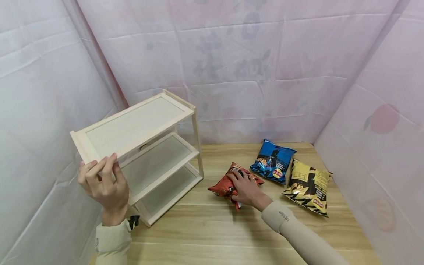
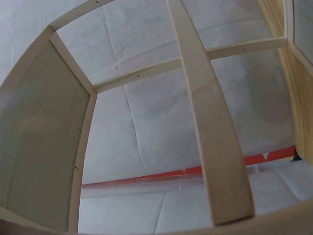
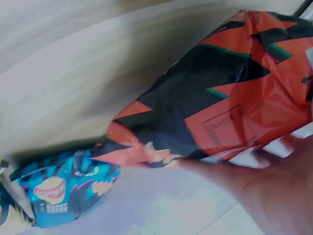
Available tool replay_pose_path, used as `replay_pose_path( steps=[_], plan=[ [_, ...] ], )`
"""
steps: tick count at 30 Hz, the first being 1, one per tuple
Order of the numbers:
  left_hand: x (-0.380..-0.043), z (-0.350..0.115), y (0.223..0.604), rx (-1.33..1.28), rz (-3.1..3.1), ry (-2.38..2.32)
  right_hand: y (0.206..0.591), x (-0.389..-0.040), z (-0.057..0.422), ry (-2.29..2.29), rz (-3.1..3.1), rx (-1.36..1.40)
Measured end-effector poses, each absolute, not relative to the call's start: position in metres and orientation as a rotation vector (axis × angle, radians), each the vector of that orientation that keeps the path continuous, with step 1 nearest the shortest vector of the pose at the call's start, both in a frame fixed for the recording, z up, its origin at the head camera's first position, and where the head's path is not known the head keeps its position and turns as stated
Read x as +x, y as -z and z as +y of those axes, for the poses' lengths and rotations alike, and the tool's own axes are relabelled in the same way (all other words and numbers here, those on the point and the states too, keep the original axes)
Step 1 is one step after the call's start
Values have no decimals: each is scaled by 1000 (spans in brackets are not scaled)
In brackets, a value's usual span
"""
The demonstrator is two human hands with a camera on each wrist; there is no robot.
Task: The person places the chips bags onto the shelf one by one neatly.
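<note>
Red snack bag (image 1: pixel 223 186) over the table (image 1: pixel 205 230), between wooden rack (image 1: pixel 159 158) and blue bag (image 1: pixel 269 158); grasped by right hand (image 1: pixel 246 189), with left hand (image 1: pixel 106 184) gripping the rack's top corner. Probably light, soft, slick, crushable: best held gently mid-body.

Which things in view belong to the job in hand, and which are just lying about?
Apparently in the job:
- red snack bag, gripped by the right hand
- wooden shelf, held near its top front corner by the left hand

Lying by, untouched for now:
- blue snack bag
- yellow snack bag
</note>
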State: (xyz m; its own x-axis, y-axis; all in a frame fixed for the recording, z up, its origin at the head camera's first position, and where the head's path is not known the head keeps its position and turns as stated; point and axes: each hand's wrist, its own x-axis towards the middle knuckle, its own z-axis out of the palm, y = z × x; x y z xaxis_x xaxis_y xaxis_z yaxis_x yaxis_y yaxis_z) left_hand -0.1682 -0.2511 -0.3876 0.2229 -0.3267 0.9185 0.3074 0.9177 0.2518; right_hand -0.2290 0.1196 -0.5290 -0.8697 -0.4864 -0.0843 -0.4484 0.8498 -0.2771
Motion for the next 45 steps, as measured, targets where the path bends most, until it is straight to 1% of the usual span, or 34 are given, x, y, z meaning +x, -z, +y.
replay_pose_path(
  steps=[5,14,21,30,34,45],
  plan=[
    [-171,-256,392,21,-1269,445,531,-232,131,376,2832,-909],
    [-168,-254,392,32,-1272,450,536,-235,140,339,2784,-1067],
    [-166,-249,387,47,-1270,460,539,-236,146,326,2745,-1101],
    [-169,-256,396,30,-1278,453,548,-236,152,414,2681,-1056],
    [-172,-258,397,23,-1272,454,553,-235,154,354,2665,-1047],
    [-173,-257,395,21,-1268,460,568,-234,161,202,2698,-1169]
  ],
)
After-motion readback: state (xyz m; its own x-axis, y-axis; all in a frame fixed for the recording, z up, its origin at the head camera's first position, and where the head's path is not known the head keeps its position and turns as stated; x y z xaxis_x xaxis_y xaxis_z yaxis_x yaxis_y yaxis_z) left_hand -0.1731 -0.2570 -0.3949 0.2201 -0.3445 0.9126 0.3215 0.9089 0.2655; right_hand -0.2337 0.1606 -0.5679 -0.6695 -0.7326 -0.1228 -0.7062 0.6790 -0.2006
